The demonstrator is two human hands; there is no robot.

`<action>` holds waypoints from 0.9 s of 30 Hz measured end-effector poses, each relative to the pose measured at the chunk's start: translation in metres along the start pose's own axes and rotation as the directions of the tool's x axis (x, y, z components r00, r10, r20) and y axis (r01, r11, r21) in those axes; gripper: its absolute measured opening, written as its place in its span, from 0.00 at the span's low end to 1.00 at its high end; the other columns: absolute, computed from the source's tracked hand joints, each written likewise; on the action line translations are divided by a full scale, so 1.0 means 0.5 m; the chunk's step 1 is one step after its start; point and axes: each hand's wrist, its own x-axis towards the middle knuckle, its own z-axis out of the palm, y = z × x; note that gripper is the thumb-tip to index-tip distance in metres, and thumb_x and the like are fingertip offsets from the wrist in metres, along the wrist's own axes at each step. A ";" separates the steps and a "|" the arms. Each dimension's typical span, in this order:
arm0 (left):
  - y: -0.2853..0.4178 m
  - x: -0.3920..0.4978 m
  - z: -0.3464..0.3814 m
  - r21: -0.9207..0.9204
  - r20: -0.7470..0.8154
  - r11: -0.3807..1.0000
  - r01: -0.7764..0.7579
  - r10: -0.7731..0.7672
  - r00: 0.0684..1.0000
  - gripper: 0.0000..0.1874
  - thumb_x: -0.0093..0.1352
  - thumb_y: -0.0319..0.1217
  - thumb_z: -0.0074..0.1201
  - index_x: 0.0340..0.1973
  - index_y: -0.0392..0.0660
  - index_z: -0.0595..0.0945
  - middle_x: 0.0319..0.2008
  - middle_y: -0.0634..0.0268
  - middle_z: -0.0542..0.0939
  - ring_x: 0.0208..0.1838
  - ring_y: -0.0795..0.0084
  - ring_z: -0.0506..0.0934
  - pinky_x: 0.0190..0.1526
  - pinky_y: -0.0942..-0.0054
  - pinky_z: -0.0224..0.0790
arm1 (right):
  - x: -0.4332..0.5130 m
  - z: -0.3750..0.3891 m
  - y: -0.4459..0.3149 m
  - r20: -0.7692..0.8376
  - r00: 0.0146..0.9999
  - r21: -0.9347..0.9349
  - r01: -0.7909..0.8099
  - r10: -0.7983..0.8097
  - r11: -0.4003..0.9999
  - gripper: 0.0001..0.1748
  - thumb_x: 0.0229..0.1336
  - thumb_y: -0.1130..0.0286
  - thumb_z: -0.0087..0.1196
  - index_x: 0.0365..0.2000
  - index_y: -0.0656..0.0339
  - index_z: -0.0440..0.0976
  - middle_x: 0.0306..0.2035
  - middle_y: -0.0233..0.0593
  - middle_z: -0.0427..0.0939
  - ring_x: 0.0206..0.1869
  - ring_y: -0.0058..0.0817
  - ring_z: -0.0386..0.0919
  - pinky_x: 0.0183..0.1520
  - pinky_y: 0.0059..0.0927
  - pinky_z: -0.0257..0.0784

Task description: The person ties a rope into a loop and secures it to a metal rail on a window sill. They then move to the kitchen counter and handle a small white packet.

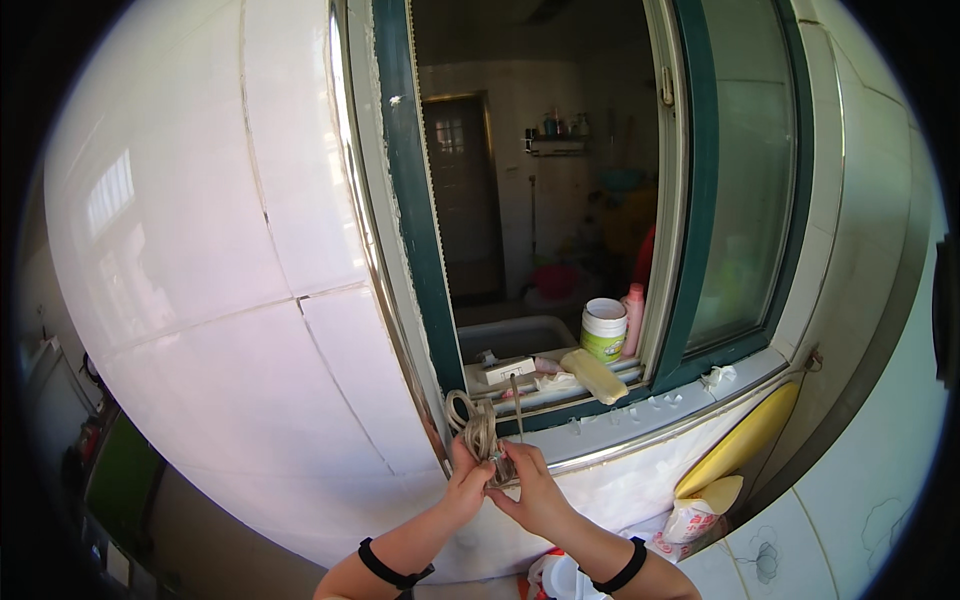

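Note:
A bundle of coiled grey-beige cable (480, 429) is in front of me at the lower left corner of a window. My left hand (466, 484) grips its lower left side. My right hand (534, 491) holds the lower right side, thumb and fingers close to a small tie-like piece (496, 454) on the coil. Part of the bundle is hidden behind my fingers. From a white power strip (510, 370) on the window track, a single cord (518, 409) runs down towards my right hand.
A yellow sponge-like block (595, 376), a white and green tub (604, 331) and a pink bottle (634, 319) stand or lie in the window opening. Crumpled tissue (718, 377) lies on the tiled sill (637, 414). Below are a yellow disc-like thing (739, 442) and a printed plastic bag (694, 519).

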 end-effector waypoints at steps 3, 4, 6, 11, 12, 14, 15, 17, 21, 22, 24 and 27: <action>0.011 -0.024 0.009 0.231 0.018 0.963 -0.141 0.140 0.990 0.29 0.73 0.22 0.44 0.68 0.44 0.54 0.63 0.60 0.66 0.66 0.69 0.65 0.68 0.67 0.55 | 0.014 0.010 0.005 0.039 0.999 0.003 -0.005 0.005 1.000 0.40 0.51 0.76 0.66 0.63 0.63 0.62 0.56 0.54 0.69 0.55 0.52 0.72 0.56 0.44 0.73; 0.014 -0.033 0.012 0.312 0.031 0.928 -0.204 0.204 0.978 0.29 0.74 0.22 0.43 0.69 0.44 0.54 0.64 0.61 0.66 0.68 0.68 0.64 0.70 0.66 0.53 | 0.018 0.010 0.010 0.055 0.998 0.005 0.009 -0.009 1.000 0.40 0.50 0.78 0.65 0.63 0.63 0.62 0.55 0.54 0.70 0.54 0.52 0.73 0.56 0.44 0.73; 0.019 -0.049 0.017 0.229 0.017 0.958 -0.173 0.174 0.985 0.27 0.75 0.21 0.44 0.68 0.43 0.56 0.64 0.60 0.65 0.68 0.70 0.63 0.68 0.69 0.57 | 0.028 0.010 0.023 0.042 0.998 0.005 0.052 -0.052 0.999 0.39 0.49 0.80 0.64 0.63 0.62 0.63 0.54 0.53 0.71 0.54 0.53 0.73 0.56 0.44 0.73; 0.013 -0.059 0.015 0.287 -0.072 0.946 -0.154 0.181 0.981 0.22 0.74 0.18 0.45 0.64 0.40 0.64 0.59 0.58 0.71 0.63 0.68 0.71 0.66 0.70 0.61 | 0.054 0.018 0.055 -0.035 0.996 0.043 0.086 -0.085 0.995 0.32 0.49 0.84 0.61 0.57 0.62 0.67 0.55 0.53 0.71 0.54 0.54 0.74 0.55 0.42 0.74; 0.009 -0.058 0.015 0.330 -0.093 0.932 -0.151 0.191 0.977 0.23 0.74 0.18 0.46 0.64 0.40 0.64 0.59 0.58 0.72 0.62 0.68 0.71 0.66 0.69 0.61 | 0.058 0.022 0.057 -0.029 0.997 0.024 0.079 -0.078 0.997 0.31 0.50 0.84 0.60 0.57 0.63 0.67 0.54 0.54 0.71 0.54 0.54 0.74 0.55 0.42 0.74; 0.004 -0.059 0.015 0.423 -0.124 0.891 -0.166 0.238 0.963 0.25 0.73 0.19 0.47 0.66 0.38 0.64 0.58 0.56 0.73 0.61 0.66 0.73 0.66 0.69 0.62 | 0.063 0.033 0.059 -0.041 0.997 0.000 0.069 -0.069 0.998 0.30 0.51 0.83 0.60 0.56 0.64 0.67 0.52 0.54 0.72 0.54 0.55 0.75 0.54 0.43 0.75; 0.003 -0.062 0.015 0.469 -0.126 0.868 -0.164 0.250 0.960 0.26 0.73 0.19 0.47 0.67 0.38 0.63 0.59 0.55 0.72 0.62 0.65 0.73 0.65 0.68 0.62 | 0.064 0.035 0.059 0.013 1.000 0.104 -0.011 0.010 0.995 0.29 0.52 0.83 0.60 0.56 0.64 0.66 0.51 0.54 0.73 0.53 0.55 0.75 0.53 0.43 0.75; 0.006 -0.068 0.011 0.562 -0.124 0.811 -0.160 0.274 0.954 0.30 0.73 0.19 0.48 0.69 0.37 0.60 0.61 0.54 0.71 0.64 0.64 0.72 0.65 0.67 0.63 | 0.063 0.038 0.060 0.120 0.984 0.323 -0.162 0.130 0.932 0.29 0.54 0.81 0.60 0.56 0.64 0.65 0.48 0.55 0.74 0.51 0.56 0.76 0.52 0.44 0.75; 0.010 -0.085 0.008 0.575 -0.078 0.803 -0.157 0.245 0.966 0.37 0.71 0.13 0.46 0.72 0.42 0.52 0.68 0.54 0.64 0.70 0.59 0.66 0.70 0.62 0.57 | 0.048 0.028 0.069 0.192 0.972 0.036 -0.148 0.138 0.988 0.31 0.57 0.74 0.61 0.60 0.64 0.64 0.45 0.55 0.75 0.46 0.55 0.77 0.49 0.46 0.76; 0.008 -0.089 0.010 0.611 -0.059 0.771 -0.176 0.266 0.962 0.38 0.70 0.14 0.47 0.73 0.42 0.51 0.69 0.53 0.63 0.71 0.58 0.64 0.70 0.61 0.56 | 0.047 0.027 0.072 0.163 0.984 -0.050 -0.069 0.077 0.996 0.32 0.57 0.73 0.62 0.61 0.64 0.63 0.45 0.55 0.75 0.45 0.55 0.77 0.48 0.46 0.75; 0.005 -0.101 0.018 0.716 -0.015 0.660 -0.227 0.339 0.941 0.39 0.69 0.15 0.50 0.73 0.41 0.51 0.70 0.50 0.61 0.73 0.55 0.62 0.71 0.59 0.55 | 0.048 0.029 0.077 0.106 0.994 -0.148 0.034 -0.018 0.988 0.34 0.57 0.71 0.62 0.63 0.63 0.62 0.46 0.55 0.75 0.45 0.54 0.76 0.48 0.46 0.75; 0.004 -0.126 0.030 0.869 0.078 0.426 -0.252 0.385 0.920 0.39 0.66 0.18 0.55 0.71 0.39 0.56 0.70 0.47 0.59 0.73 0.50 0.60 0.71 0.56 0.54 | 0.057 0.034 0.079 0.080 0.995 -0.220 0.077 -0.060 0.973 0.36 0.57 0.72 0.62 0.65 0.61 0.61 0.46 0.54 0.75 0.46 0.53 0.75 0.49 0.46 0.74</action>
